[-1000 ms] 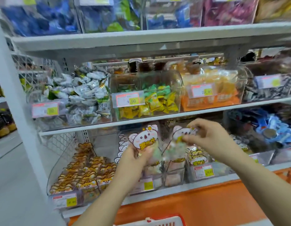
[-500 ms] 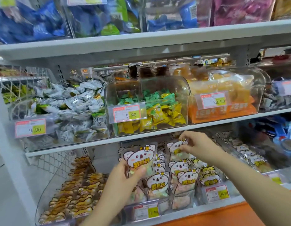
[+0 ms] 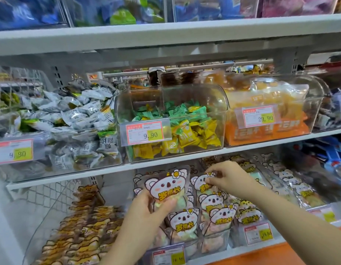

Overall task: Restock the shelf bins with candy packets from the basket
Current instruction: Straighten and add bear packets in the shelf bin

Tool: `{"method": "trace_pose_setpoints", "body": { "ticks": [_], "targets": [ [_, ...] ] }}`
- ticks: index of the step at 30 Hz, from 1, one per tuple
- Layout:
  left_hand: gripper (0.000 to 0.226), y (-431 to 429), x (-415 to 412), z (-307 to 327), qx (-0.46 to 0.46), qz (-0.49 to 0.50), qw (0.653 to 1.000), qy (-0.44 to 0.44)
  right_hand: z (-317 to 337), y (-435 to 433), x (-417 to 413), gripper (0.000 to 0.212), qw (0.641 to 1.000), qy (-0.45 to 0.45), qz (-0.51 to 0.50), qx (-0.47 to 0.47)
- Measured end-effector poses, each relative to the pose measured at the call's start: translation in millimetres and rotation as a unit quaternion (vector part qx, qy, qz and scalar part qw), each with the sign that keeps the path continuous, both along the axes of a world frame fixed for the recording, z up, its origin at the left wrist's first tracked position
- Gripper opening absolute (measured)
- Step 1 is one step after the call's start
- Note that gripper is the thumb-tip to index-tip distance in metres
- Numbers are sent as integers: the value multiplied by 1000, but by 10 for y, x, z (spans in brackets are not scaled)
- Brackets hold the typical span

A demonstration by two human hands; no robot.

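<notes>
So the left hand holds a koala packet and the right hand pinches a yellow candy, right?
No. The head view shows the right hand pinching the top of a second koala packet instead. The left hand does hold a koala packet.

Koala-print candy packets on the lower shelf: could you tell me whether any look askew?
Nothing stands out. The shelved koala-print plastic candy packets stand upright in rows; the left hand holds another packet, tilted; the right hand pinches a rear packet.

Bare forearms (image 3: pixel 276 211) lead to bare left hand (image 3: pixel 146 211) and right hand (image 3: pixel 230 178).
</notes>
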State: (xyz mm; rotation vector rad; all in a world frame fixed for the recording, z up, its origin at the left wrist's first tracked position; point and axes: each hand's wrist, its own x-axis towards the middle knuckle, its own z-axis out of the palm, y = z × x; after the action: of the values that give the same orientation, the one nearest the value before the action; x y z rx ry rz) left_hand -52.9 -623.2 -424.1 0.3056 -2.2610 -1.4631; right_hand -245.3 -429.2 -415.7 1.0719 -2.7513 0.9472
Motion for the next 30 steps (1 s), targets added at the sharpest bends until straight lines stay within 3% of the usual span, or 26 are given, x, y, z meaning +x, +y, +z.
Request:
{"method": "trace_pose_setpoints", "body": {
  "ticks": [3, 8, 19, 25, 30],
  "targets": [
    [21, 11, 18, 8, 13, 1, 1000, 11, -69, 1, 76, 22, 997, 31, -38, -56],
    [23, 20, 75, 39, 28, -7, 999, 17, -163, 52, 108, 27, 992, 66, -92, -56],
    [24, 73, 55, 7, 15, -3, 1000, 20, -45, -2, -27, 18, 997, 11, -13, 76],
    [22, 55, 49, 7, 24, 4, 999, 20, -28, 2, -22, 51, 997, -31, 19, 72],
    [25, 71, 61, 0, 16, -4, 1000, 22, 15, 54, -40, 49, 992, -54, 22, 114]
  ]
}}
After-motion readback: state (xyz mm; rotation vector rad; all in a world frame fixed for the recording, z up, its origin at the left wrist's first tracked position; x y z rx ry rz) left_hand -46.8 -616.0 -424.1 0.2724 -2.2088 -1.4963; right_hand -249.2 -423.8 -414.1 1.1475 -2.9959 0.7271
